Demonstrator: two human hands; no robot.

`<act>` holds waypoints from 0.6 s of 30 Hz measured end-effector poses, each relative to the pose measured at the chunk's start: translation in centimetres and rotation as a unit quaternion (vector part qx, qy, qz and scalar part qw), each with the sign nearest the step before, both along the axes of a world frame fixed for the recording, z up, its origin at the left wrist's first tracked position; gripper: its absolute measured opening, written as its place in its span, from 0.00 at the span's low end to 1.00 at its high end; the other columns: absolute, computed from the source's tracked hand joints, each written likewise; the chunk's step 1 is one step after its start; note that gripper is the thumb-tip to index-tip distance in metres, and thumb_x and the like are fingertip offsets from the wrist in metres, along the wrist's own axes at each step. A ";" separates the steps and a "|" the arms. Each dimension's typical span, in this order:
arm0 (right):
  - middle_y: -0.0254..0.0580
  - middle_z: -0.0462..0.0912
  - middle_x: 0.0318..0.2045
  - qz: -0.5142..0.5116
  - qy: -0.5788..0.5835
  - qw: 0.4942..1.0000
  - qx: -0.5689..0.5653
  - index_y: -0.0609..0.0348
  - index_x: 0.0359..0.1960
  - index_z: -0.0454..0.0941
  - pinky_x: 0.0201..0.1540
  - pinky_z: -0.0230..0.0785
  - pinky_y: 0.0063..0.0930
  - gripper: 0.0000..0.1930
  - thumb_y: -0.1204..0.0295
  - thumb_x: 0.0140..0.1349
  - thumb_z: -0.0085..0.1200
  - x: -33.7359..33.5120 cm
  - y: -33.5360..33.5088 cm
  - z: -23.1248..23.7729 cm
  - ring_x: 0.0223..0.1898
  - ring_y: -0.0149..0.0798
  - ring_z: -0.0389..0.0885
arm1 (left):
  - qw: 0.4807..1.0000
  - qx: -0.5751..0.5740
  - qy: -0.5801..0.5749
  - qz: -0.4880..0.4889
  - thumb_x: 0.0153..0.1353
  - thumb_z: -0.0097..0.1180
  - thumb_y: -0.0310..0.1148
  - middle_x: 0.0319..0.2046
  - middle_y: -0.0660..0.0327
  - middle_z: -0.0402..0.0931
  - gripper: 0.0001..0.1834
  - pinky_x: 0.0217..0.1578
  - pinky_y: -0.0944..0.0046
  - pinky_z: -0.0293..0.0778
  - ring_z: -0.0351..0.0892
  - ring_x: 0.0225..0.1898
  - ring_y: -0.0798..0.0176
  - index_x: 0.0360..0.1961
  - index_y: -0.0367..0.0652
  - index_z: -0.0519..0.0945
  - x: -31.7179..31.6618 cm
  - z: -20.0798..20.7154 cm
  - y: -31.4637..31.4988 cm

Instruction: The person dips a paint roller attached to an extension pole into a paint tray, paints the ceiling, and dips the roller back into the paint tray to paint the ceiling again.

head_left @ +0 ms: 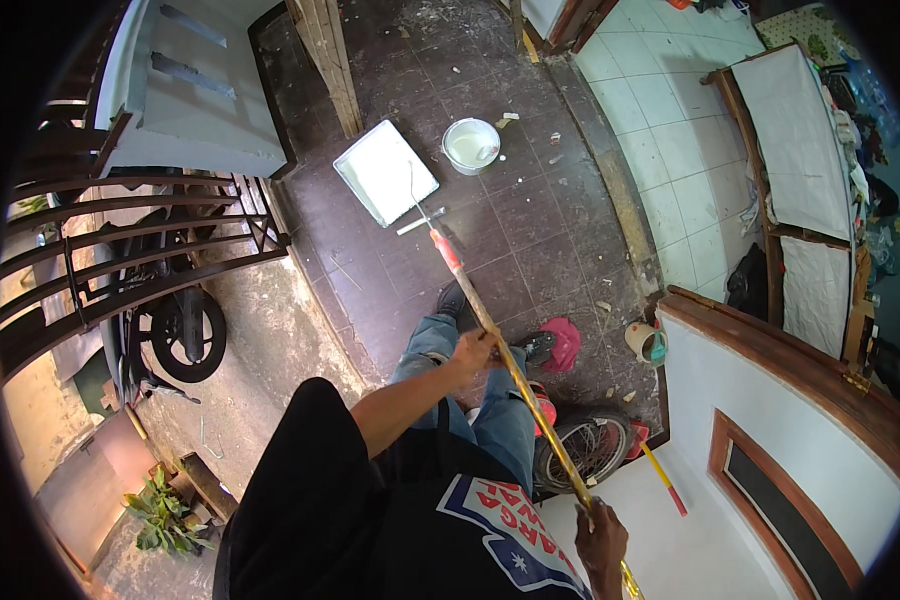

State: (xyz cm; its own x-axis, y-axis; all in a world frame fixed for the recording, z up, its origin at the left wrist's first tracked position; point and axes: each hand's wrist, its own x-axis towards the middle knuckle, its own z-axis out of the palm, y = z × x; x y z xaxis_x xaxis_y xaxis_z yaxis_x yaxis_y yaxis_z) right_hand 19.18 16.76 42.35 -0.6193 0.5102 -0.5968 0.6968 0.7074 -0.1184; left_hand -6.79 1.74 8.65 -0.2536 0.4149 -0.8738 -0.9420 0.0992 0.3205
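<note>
A long pole (525, 385) runs slantwise across the view in front of my body. My left hand (473, 358) is closed round its middle. Lower down, my right hand (601, 538) grips the same pole near its golden end. A red grip (445, 249) sits at the far end, and from it a thin wire frame (420, 205) reaches over the edge of a white paint tray (361, 192). White paint covers the tray's inside; a roller sleeve cannot be made out there. Beside the tray stands a white bucket (453, 158) with whitish contents.
A wooden post (328, 65) stands behind the tray. By my feet are a pink cloth (563, 345), a wheel (580, 450) and a small pail (642, 343). Dark railings (170, 262) and a motorcycle (185, 330) are at left; a white half-wall (750, 400) is at right.
</note>
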 end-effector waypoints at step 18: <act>0.46 0.83 0.28 -0.011 -0.053 0.998 0.009 0.53 0.48 0.80 0.25 0.76 0.48 0.12 0.65 0.65 0.62 0.1 1.6 4.1 0.27 0.56 0.84 | 0.998 0.034 -0.056 0.025 0.74 0.54 0.39 0.45 0.52 0.80 0.18 0.46 0.53 0.88 0.86 0.41 0.51 0.53 0.32 0.77 2.0 2.2 0.5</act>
